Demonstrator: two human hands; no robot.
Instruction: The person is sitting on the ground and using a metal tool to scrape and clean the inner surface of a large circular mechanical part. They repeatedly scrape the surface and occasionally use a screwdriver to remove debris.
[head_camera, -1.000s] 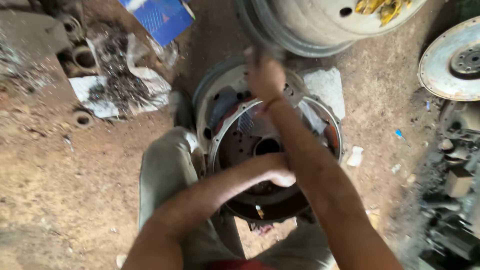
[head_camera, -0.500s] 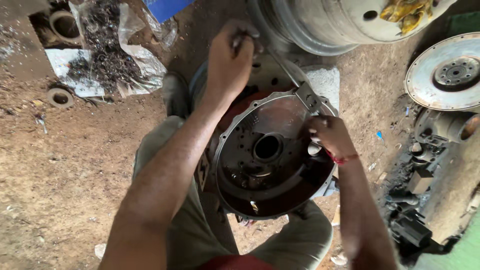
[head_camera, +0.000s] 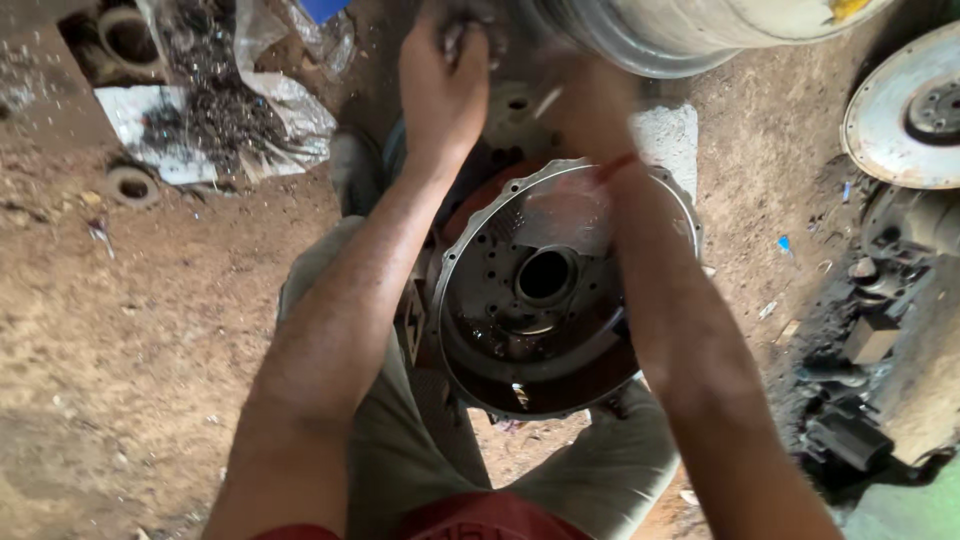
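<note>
A round metal bell housing (head_camera: 500, 330) with a centre hole leans between my knees on the dirt floor. My left hand (head_camera: 440, 90) reaches past its top edge and is closed around a small dark metal tool (head_camera: 462, 32). My right hand (head_camera: 590, 110), with a red thread on the wrist, is motion-blurred just above the housing's upper rim, close beside the left hand. The blur hides its fingers. A thin pale rod (head_camera: 548, 100) shows between the two hands.
A large pale steel drum (head_camera: 660, 30) lies right behind the housing, with a grey concrete block (head_camera: 675, 135) under it. A flywheel disc (head_camera: 900, 110) and dark greasy engine parts (head_camera: 860, 350) lie right. A plastic bag of metal scraps (head_camera: 220, 110) and a ring (head_camera: 130, 185) lie left.
The arms uncrossed. My left hand went from the housing to its top and stayed there. My right hand dropped to the housing's right rim, then swung up beside the left.
</note>
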